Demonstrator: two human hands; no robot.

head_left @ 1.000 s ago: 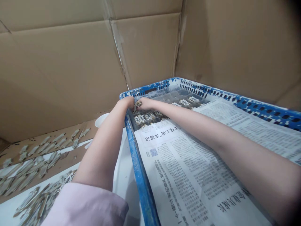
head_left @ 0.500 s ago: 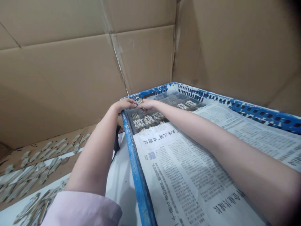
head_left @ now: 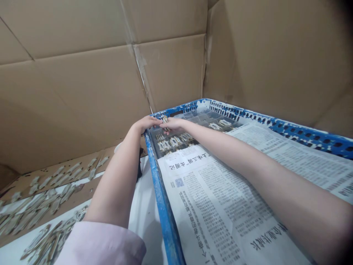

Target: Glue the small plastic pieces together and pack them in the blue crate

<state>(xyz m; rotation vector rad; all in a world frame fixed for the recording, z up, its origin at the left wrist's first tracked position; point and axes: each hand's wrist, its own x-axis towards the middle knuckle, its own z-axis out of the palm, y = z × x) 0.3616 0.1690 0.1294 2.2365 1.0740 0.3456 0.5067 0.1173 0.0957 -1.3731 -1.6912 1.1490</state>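
Over the far left corner of a blue crate (head_left: 162,191), my two hands meet. My right hand (head_left: 174,124) is closed around several small gold-and-white metal pieces (head_left: 165,120), which stick up between its fingers. My left hand (head_left: 147,122) reaches in from the left, its fingertips at those pieces; whether it grips one is too small to tell. Below the hands, a dark compartment tray (head_left: 179,141) holds rows of similar ornate pieces. Newspaper (head_left: 215,198) with printed text covers the near part of the crate.
Many flat, pale elongated pieces (head_left: 35,209) lie on cardboard and a white surface at the left. Cardboard walls (head_left: 91,84) rise behind the crate. A dark object (head_left: 140,165), partly hidden by my left forearm, is beside the crate.
The view has shifted slightly, so the scene sits a little lower and to the right. My hands stay together over the same corner, with the pieces still in my right hand.
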